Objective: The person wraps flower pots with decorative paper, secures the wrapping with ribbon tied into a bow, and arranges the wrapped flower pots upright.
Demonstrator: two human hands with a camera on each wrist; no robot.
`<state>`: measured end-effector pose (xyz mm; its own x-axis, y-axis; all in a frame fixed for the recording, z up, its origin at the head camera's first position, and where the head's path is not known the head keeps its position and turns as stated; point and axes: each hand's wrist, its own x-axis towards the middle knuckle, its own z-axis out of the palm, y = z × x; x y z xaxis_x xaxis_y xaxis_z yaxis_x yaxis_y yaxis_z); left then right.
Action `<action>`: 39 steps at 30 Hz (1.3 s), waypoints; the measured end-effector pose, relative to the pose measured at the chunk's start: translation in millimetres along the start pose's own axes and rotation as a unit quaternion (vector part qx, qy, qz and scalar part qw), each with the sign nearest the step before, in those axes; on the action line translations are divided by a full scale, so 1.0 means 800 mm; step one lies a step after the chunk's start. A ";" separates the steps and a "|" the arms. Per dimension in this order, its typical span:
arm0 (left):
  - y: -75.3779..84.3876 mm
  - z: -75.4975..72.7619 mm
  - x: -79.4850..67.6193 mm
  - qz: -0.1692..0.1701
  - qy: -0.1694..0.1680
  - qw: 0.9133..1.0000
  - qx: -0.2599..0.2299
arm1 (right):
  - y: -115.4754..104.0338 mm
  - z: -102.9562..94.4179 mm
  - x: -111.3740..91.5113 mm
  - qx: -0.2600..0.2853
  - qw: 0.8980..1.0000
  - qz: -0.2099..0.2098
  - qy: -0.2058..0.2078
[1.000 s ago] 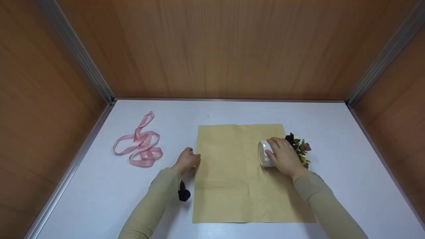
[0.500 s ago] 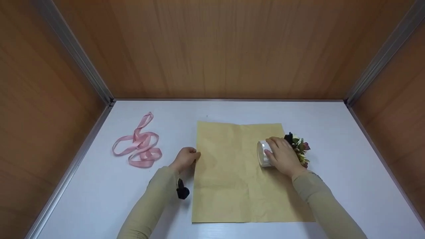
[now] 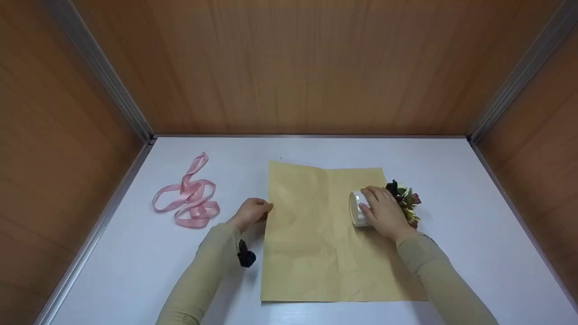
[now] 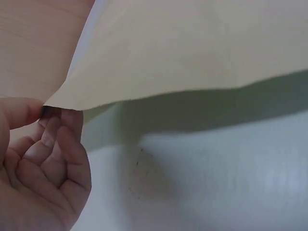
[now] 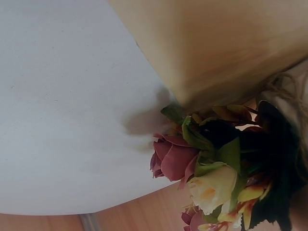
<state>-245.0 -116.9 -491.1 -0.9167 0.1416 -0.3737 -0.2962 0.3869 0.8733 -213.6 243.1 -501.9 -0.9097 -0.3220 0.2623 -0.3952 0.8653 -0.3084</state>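
A sheet of tan wrapping paper (image 3: 300, 243) lies on the white table. My left hand (image 3: 248, 213) pinches its left edge between thumb and fingers; in the left wrist view that edge (image 4: 159, 94) is raised off the tabletop, with a shadow under it. My right hand (image 3: 387, 214) grips a white flower pot (image 3: 357, 209) that lies on its side on the paper's right part, base facing left. Flowers (image 3: 410, 201) stick out past the paper's right edge. In the right wrist view a dusky pink rose (image 5: 175, 159), a cream rose (image 5: 211, 190) and twine (image 5: 284, 91) show.
A loosely looped pink ribbon (image 3: 194, 196) lies on the table's left side. Wood-grain panels (image 3: 289, 67) with grey metal trim stand at the back and both sides. A black object (image 3: 246, 256) hangs at the left sleeve's cuff.
My left hand has taken hold of the paper's left edge and raised it slightly, so the far left corner has come up. My right hand and the pot have stayed in place.
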 end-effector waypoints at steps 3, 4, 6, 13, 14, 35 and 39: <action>0.008 -0.003 0.001 -0.005 -0.012 1.000 0.002 | 0.000 -0.001 0.001 0.002 1.000 0.004 -0.003; 0.011 -0.003 0.002 -0.005 -0.017 1.000 0.001 | 0.001 -0.002 0.001 0.002 1.000 0.005 -0.005; 0.017 -0.004 0.001 0.000 -0.029 1.000 -0.006 | 0.001 -0.003 0.001 0.001 1.000 0.007 -0.008; 0.043 -0.004 -0.008 0.050 -0.099 0.991 -0.081 | 0.004 -0.004 0.003 -0.002 1.000 -0.002 0.002; 0.046 -0.003 -0.009 0.059 -0.108 0.988 -0.098 | 0.005 -0.003 0.003 -0.001 1.000 -0.005 0.007; 0.095 0.112 -0.012 0.161 -0.173 0.870 -0.432 | -0.001 -0.007 0.006 0.111 0.992 0.052 -0.024; 0.102 0.138 -0.010 0.158 -0.185 0.846 -0.474 | 0.000 -0.018 0.008 0.255 0.959 0.113 -0.055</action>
<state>-232.1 14.0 -451.5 -0.8951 0.4457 0.0061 -0.2955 -0.6035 0.7406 -217.6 246.4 -486.7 -0.9763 -0.2112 0.0468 -0.1718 0.6258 -0.7608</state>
